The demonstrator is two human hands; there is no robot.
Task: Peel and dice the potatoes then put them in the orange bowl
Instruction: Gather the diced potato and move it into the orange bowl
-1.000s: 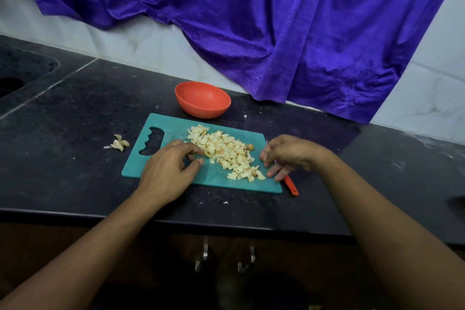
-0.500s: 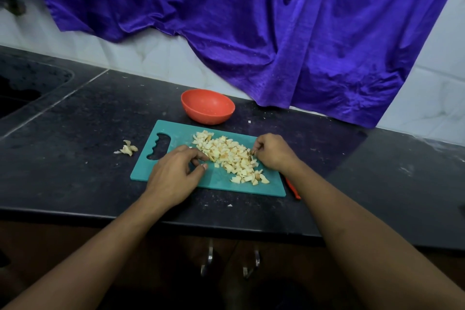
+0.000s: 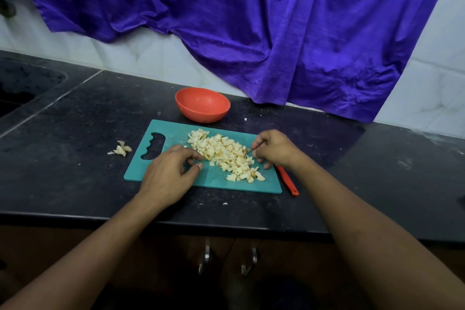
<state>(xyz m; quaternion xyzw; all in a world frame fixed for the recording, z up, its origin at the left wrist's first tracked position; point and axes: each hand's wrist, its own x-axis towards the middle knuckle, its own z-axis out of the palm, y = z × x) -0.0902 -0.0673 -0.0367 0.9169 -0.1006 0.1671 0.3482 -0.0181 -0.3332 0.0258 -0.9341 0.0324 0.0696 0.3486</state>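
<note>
The diced potato (image 3: 224, 156) is lying in a loose pale heap on the middle of the teal cutting board (image 3: 173, 131), running from the board's far centre toward its near right corner. The left hand (image 3: 168, 173) is resting on the board at the heap's left edge, its fingers bent and their tips touching the nearest pieces; the thumb is standing apart from them with bare board showing between, so it is grasping nothing. The right hand (image 3: 273, 150) is sitting at the heap's right edge with its fingers curled under against the pieces, and I cannot tell whether it is pinching any of them. The orange bowl (image 3: 202, 104) is standing upright just beyond the board's far edge, apart from both hands. A red-handled tool (image 3: 288, 181) is lying on the counter just beside the board's right edge, partly hidden under the right wrist. A small clump of peel scraps (image 3: 120, 150) is lying on the black counter (image 3: 75, 171) near the board's handle end. A purple cloth (image 3: 251, 33) is hanging down the tiled wall behind the bowl.
</note>
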